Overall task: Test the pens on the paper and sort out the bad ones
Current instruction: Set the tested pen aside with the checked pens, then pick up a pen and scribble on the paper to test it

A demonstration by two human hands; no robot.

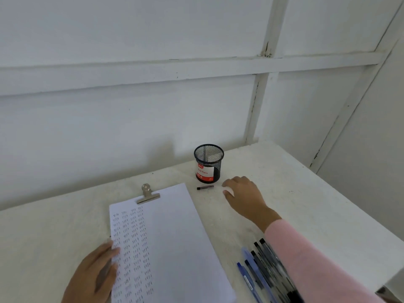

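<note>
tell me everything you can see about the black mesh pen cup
The black mesh pen cup stands upright on the white table, close to the wall and beyond the top right corner of the paper. It is round, seemingly wire mesh with a solid rim and base, and has a red and white label that seems to read "Ball Pens". No pens show inside. A short black piece lies just in front, apart from it. The right hand is nearby, not touching.

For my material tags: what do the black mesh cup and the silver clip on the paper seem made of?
Round black mesh cup: probably matte-coated metal wire, given its see-through lattice. Silver bulldog clip: likely steel, given its dull grey sheen.
</note>
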